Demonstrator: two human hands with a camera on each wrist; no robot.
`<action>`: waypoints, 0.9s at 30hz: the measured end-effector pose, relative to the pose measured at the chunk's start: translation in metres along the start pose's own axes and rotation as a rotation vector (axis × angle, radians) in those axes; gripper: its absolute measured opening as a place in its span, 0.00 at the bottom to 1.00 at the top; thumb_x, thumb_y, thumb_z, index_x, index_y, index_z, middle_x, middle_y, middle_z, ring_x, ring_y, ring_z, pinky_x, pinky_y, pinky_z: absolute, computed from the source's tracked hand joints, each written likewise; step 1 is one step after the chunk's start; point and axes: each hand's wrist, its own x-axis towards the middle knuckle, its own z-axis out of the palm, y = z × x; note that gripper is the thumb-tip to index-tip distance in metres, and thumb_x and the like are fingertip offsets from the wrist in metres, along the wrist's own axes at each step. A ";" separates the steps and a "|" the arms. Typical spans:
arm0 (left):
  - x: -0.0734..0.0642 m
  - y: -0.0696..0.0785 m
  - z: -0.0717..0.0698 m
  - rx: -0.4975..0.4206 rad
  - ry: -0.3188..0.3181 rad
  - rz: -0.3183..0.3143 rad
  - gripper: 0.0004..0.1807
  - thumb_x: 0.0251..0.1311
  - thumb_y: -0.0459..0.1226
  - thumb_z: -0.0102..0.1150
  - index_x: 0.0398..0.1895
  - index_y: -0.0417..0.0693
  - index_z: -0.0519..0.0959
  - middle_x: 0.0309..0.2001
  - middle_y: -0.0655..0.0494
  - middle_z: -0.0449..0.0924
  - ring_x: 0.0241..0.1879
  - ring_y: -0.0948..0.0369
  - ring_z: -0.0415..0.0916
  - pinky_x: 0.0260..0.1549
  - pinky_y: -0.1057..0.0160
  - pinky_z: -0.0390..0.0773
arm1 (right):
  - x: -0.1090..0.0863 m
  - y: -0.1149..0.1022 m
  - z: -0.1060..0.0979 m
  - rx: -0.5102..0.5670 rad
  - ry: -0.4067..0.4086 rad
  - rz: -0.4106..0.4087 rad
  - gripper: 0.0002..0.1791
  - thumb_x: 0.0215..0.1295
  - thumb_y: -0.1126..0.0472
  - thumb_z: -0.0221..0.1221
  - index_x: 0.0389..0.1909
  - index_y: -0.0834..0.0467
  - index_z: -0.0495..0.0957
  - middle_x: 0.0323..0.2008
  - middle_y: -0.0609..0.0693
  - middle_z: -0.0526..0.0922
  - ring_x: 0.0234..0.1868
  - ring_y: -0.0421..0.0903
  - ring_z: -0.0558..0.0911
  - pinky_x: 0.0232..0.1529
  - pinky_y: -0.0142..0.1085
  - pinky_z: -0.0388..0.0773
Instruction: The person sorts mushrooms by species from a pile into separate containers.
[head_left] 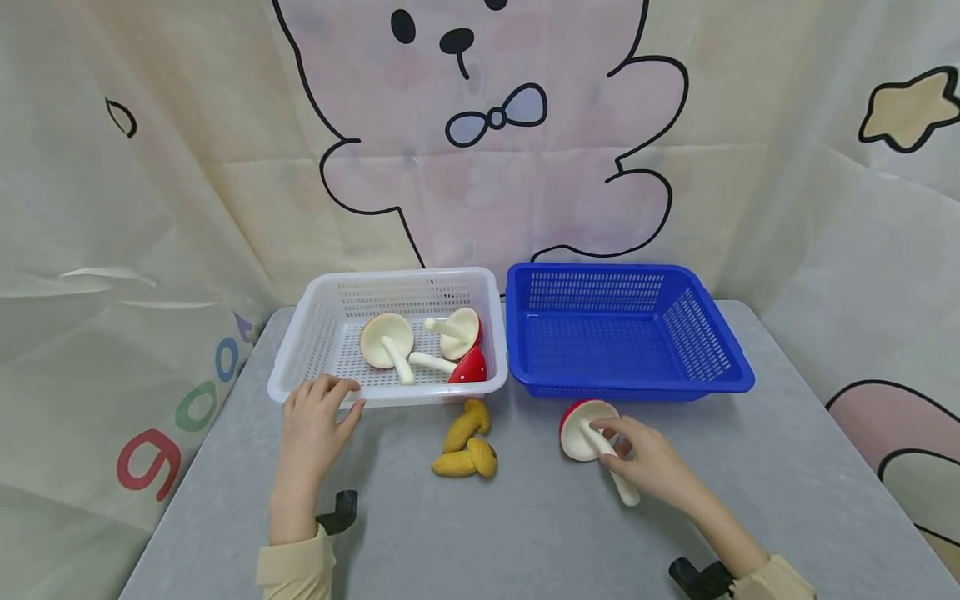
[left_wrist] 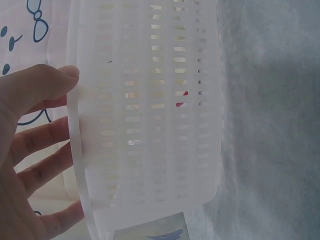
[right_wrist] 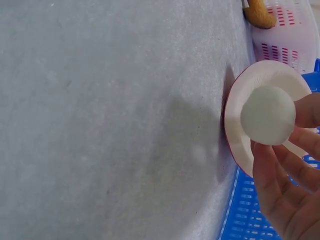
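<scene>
My right hand (head_left: 648, 458) pinches the white stem of a red-capped toy mushroom (head_left: 579, 433) in front of the blue basket. Its cap is tilted with the pale underside showing; in the right wrist view the stem's round end (right_wrist: 268, 115) points at the camera. At the white basket (head_left: 300, 333), my left hand (head_left: 318, 421) holds the front-left rim, thumb outside and fingers reaching over. Its fingertips are partly hidden behind the rim in the left wrist view. Several red-capped mushrooms (head_left: 386, 340) lie inside that basket.
Two yellow-brown toy mushrooms (head_left: 467, 425) lie on the grey table (head_left: 480, 533) before the white basket. The blue basket (head_left: 630, 387) stands right beside the white one. A printed curtain (head_left: 487, 200) hangs behind and at both sides.
</scene>
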 end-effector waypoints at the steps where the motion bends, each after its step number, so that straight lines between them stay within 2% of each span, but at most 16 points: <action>1: 0.000 0.000 0.000 -0.001 0.002 0.001 0.10 0.53 0.37 0.69 0.37 0.47 0.81 0.39 0.49 0.78 0.43 0.47 0.72 0.52 0.38 0.67 | -0.001 0.000 0.000 -0.001 0.003 0.001 0.23 0.55 0.65 0.66 0.54 0.57 0.78 0.43 0.50 0.82 0.34 0.38 0.76 0.29 0.29 0.71; 10: 0.000 -0.001 0.000 -0.001 0.006 0.000 0.10 0.52 0.37 0.69 0.37 0.47 0.81 0.39 0.49 0.78 0.43 0.47 0.72 0.51 0.38 0.67 | -0.007 -0.002 -0.003 0.018 0.012 -0.023 0.23 0.56 0.68 0.65 0.55 0.58 0.77 0.41 0.49 0.81 0.33 0.38 0.75 0.27 0.28 0.71; 18: 0.000 0.000 0.000 0.002 -0.011 -0.007 0.09 0.53 0.37 0.69 0.38 0.47 0.81 0.39 0.49 0.78 0.44 0.46 0.71 0.53 0.38 0.66 | -0.008 -0.007 -0.008 0.017 0.064 -0.036 0.23 0.55 0.69 0.65 0.54 0.57 0.78 0.37 0.47 0.80 0.32 0.35 0.75 0.26 0.28 0.71; 27: 0.000 0.000 0.000 0.000 -0.019 -0.015 0.09 0.53 0.37 0.69 0.38 0.47 0.81 0.39 0.49 0.78 0.44 0.46 0.71 0.54 0.38 0.66 | -0.008 -0.014 -0.015 0.000 0.098 -0.077 0.23 0.55 0.68 0.65 0.53 0.56 0.78 0.38 0.47 0.81 0.31 0.34 0.75 0.26 0.28 0.71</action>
